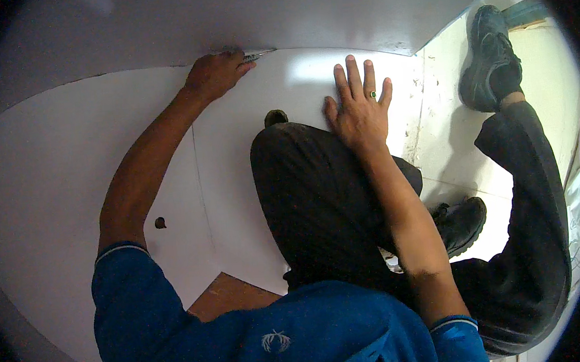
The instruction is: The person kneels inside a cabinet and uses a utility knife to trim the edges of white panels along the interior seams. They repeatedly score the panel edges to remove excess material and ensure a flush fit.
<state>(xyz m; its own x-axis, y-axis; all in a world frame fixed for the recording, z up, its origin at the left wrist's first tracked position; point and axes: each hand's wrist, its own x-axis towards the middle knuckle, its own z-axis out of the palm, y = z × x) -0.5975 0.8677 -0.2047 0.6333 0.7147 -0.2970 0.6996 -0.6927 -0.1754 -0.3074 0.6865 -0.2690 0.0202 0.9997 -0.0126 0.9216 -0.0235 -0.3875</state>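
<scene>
My left hand [217, 75] is closed round a slim metal tool with a pointed tip [259, 55]. Its tip points right, along the seam where the white panel [243, 177] meets an upright grey board [225, 21]. The fingers hide the rest of the tool, so its exact kind does not show. On the same panel, to the right, my right hand [360, 112] lies flat with its fingers spread. It holds nothing and wears a ring with a green stone.
Two dark round holes, one near my knee [275, 118] and one by my left forearm [160, 223], mark the panel. A brown board corner [227, 298] shows near my body. My black shoes [486, 59] rest on pale floor tiles [458, 129] at the right.
</scene>
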